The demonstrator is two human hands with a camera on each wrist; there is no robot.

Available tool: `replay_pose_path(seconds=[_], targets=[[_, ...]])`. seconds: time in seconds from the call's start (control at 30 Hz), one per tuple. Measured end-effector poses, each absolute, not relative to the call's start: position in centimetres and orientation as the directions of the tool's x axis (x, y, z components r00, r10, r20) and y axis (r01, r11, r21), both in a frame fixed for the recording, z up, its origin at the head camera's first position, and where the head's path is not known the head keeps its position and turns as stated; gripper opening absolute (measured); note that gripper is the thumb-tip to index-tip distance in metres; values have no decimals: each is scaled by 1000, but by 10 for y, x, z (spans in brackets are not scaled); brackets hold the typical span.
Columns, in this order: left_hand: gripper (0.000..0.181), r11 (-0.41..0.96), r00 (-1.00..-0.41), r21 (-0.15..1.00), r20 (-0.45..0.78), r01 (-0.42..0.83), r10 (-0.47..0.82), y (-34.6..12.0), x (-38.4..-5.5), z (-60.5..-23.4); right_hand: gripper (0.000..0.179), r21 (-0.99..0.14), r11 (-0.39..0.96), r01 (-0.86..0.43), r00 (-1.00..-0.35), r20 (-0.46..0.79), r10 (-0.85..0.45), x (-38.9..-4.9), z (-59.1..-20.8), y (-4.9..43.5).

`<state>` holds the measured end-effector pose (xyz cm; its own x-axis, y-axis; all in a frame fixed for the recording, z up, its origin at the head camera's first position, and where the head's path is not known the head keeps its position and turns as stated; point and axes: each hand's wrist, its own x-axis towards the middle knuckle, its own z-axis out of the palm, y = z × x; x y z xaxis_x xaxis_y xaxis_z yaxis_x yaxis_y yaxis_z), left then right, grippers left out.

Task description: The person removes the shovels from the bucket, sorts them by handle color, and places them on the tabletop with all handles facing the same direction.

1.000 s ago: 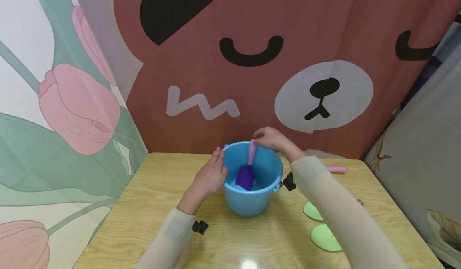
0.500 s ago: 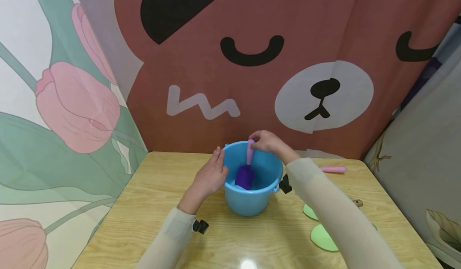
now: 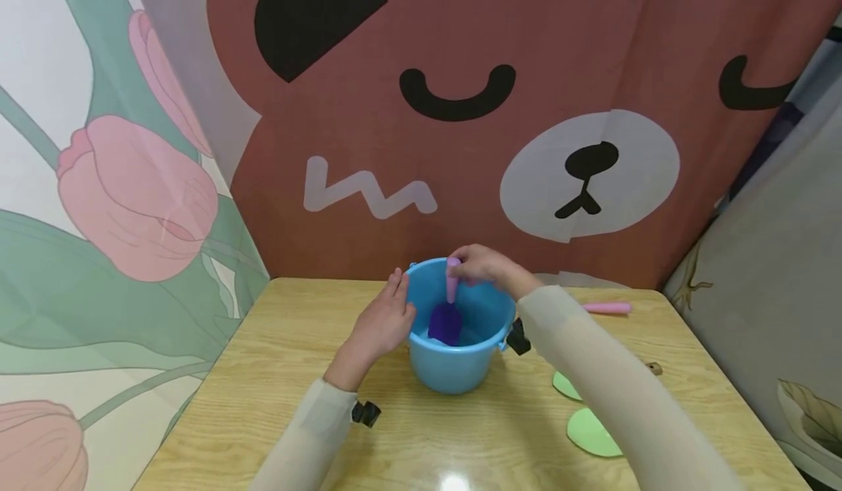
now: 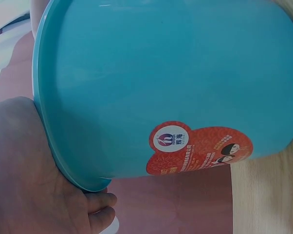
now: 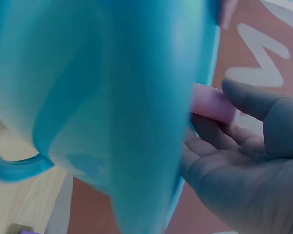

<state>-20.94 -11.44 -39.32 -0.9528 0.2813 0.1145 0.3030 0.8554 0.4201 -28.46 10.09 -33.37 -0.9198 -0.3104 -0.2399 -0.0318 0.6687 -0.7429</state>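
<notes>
A light blue bucket (image 3: 454, 370) stands upright on the table. Inside it is a toy shovel (image 3: 446, 324), its dark purple blade low in the bucket and its pink handle leaning up toward the far rim. My right hand (image 3: 488, 266) holds the top of that handle; in the right wrist view the thumb lies on one side of the pink handle (image 5: 210, 103) and fingers on the other. My left hand (image 3: 384, 317), fingers straight, rests against the bucket's left rim. The left wrist view shows the bucket's outer wall with a red sticker (image 4: 205, 148).
To the right lie two light green flat pieces (image 3: 594, 434), partly hidden by my right sleeve. Another pink handle (image 3: 608, 307) lies near the table's back right edge. A bear-print curtain (image 3: 368, 147) hangs right behind the table (image 3: 316, 330).
My right hand has moved a little left and down over the bucket, gripping the shovel's handle further round. The shovel has shifted slightly left. The left hand stays at the rim.
</notes>
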Motion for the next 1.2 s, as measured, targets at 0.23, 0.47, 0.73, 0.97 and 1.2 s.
replay_pose_path(seconds=[0.23, 0.47, 0.73, 0.97, 1.2], targets=[[63, 861, -953, 409, 108, 302, 283, -115, -211, -395, 29, -730, 679, -78, -874, -278, -400, -278, -339, 93], [63, 863, -954, 406, 111, 300, 279, -114, -211, -394, 31, -786, 616, -51, -870, -268, -413, -282, -342, 95], [64, 866, -958, 409, 100, 287, 271, -114, -211, -394, 36, -876, 483, 4, -876, -236, -421, -285, -339, 104], [64, 863, -958, 417, 101, 287, 270, -113, -210, -395, 45, -933, 351, 81, -906, -216, -365, -284, -331, 112], [64, 862, -958, 419, 102, 285, 267, -113, -212, -395, 44, -958, 286, 32, -917, -142, -373, -282, -321, 116]])
